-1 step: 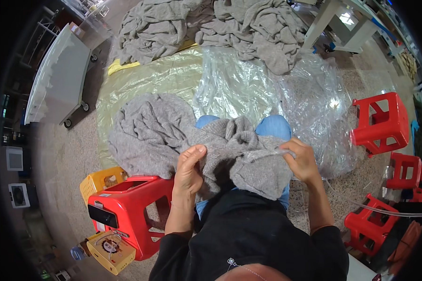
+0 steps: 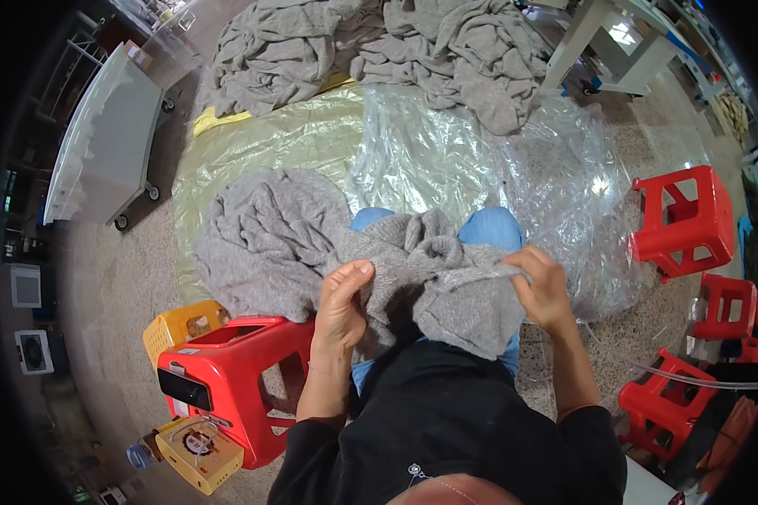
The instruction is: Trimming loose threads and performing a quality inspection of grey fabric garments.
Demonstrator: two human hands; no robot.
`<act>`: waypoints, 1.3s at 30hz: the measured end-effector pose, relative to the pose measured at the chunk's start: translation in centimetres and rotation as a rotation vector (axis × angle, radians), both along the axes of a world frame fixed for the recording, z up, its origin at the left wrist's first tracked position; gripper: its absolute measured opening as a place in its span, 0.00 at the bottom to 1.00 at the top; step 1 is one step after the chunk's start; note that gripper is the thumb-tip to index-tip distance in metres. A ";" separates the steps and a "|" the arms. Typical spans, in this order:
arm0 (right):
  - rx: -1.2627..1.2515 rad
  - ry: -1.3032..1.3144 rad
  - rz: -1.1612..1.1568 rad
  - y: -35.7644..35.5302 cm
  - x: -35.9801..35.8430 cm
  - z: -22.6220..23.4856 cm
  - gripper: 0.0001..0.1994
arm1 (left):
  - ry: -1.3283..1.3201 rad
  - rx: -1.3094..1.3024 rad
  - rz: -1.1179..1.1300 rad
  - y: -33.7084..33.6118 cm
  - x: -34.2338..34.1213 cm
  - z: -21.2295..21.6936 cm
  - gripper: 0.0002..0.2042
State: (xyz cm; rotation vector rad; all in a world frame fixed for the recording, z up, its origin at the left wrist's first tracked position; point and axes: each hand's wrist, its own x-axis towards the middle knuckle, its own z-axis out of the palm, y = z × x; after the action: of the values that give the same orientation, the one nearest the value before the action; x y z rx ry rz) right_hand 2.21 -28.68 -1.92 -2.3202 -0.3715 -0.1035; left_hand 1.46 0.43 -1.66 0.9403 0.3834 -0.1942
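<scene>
A grey knitted garment [image 2: 286, 236] lies bunched over my lap and spills to the left onto the plastic sheet. My left hand [image 2: 343, 303] grips a fold of it near my left knee. My right hand [image 2: 543, 290] pinches its ribbed edge on the right side, pulling the fabric taut between both hands. My knees in blue jeans [image 2: 488, 225] show just beyond the garment.
A pile of grey garments [image 2: 379, 42] lies at the far end of the clear and yellow plastic sheet [image 2: 480, 143]. A red stool [image 2: 236, 379] and a yellow stool [image 2: 181, 324] stand at my left. Several red stools [image 2: 682, 219] stand at right. A white cart [image 2: 109, 135] is far left.
Nothing has visibly changed; both hands keep hold of the grey garment in the same places.
</scene>
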 end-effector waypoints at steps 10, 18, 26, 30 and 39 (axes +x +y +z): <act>0.233 -0.472 0.188 8.7 -0.5 1.6 0.21 | -0.113 -0.056 -0.142 -4.1 -0.5 0.0 0.03; 0.179 -0.522 0.192 8.8 -0.4 1.0 0.25 | -0.104 -0.056 -0.107 -4.1 -0.6 0.1 0.04; 0.125 -0.523 0.181 8.6 -0.3 0.6 0.20 | -0.047 -0.104 -0.115 -3.6 -0.7 -0.3 0.03; 0.082 -0.555 0.182 9.0 -0.5 0.7 0.17 | -0.055 -0.075 -0.053 -4.1 -0.8 -0.1 0.03; 0.046 -0.673 0.140 9.4 -0.4 1.1 0.09 | -0.118 0.011 -0.111 -3.4 -0.9 -0.2 0.05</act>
State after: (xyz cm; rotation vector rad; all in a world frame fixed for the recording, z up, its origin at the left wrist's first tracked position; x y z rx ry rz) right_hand 1.81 -19.28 -0.78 -2.1500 -0.8483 -0.8229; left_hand 0.61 -2.93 -1.88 0.9793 0.2242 -0.2372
